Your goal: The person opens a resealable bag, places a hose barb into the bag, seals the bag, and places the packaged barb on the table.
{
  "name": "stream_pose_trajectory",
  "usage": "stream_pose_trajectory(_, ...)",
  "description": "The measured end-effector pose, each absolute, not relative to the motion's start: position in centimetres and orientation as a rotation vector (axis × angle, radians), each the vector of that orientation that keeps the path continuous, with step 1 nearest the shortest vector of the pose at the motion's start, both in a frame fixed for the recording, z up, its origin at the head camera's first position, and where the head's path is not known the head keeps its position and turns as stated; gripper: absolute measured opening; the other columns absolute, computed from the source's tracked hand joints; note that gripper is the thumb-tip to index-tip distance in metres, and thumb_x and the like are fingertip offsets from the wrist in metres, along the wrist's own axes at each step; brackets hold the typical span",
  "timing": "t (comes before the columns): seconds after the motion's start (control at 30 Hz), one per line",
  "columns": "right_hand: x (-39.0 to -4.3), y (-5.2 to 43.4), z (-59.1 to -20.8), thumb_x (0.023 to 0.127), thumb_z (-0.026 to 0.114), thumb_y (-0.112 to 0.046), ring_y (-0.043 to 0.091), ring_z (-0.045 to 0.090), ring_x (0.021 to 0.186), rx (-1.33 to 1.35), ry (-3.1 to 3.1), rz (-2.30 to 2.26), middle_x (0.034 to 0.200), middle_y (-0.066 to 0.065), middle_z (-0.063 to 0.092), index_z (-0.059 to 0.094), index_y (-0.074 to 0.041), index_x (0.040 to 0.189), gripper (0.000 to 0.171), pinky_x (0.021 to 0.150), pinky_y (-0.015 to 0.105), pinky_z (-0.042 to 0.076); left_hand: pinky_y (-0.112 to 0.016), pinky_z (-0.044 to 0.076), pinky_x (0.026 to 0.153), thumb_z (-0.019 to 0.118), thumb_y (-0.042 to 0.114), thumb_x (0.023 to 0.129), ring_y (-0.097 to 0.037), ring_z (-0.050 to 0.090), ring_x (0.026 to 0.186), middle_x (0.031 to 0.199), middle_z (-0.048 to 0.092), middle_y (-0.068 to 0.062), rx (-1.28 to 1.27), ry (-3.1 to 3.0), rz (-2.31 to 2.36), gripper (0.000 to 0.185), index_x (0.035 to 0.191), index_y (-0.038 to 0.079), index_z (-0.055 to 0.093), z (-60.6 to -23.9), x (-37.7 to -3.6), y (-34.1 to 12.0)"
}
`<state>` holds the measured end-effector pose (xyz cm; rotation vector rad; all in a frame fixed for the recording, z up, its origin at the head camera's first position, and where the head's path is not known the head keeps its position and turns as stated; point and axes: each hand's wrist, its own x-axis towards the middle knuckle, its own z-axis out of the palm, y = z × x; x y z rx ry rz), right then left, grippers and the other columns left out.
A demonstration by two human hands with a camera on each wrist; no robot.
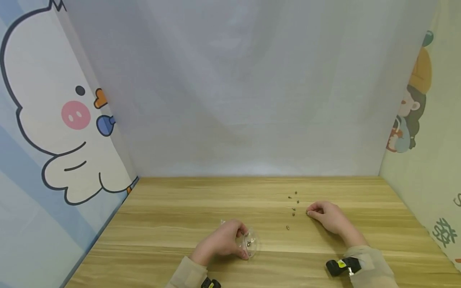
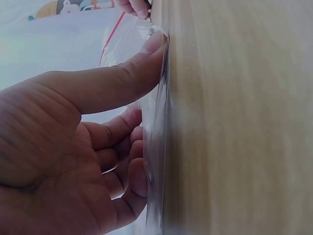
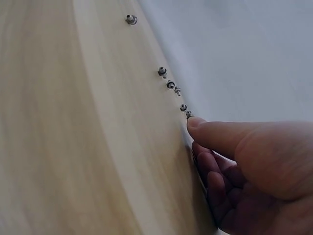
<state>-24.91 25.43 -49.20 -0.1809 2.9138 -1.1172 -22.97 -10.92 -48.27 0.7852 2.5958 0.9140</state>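
My left hand (image 1: 225, 239) holds a clear zip bag (image 2: 155, 132) between thumb and fingers, low against the table. A red strip runs along one edge of the bag in the left wrist view. Small metal screws (image 1: 249, 243) show through the plastic. To the right, my right hand (image 1: 325, 217) touches the tabletop, thumb and index finger pinched together around a small dark screw that is mostly hidden. Several loose screws lie on the wood just left of it, the nearest-lying one a short metal screw (image 1: 287, 227); the right wrist view shows another screw (image 3: 131, 19) close up.
The wood-grain table (image 1: 162, 224) ends at a pale grey curtain (image 1: 230, 100) behind. Printed cartoon panels stand on the left (image 1: 43, 100) and right (image 1: 425, 160). A small clear scrap (image 1: 222, 221) shows beside the left hand. Both wrists carry black cameras.
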Motion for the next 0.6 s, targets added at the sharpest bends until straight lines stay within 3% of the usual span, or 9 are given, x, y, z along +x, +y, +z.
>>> stream_pose_trajectory(0.6,-25.02,24.99,-49.01,0.097,0.065,-0.025,0.019,0.059,0.094,-0.256,2.879,-1.121,0.102,0.003,0.068,0.071,-0.012,0.101,0.014,0.084,0.044,0.046,-0.025,0.044,0.077,0.096,0.018,0.059,-0.013,0.049,0.085,0.092,0.051,0.002,0.792,2.607,0.926,0.058,0.106,0.007,0.063,-48.35,-22.94,-10.85)
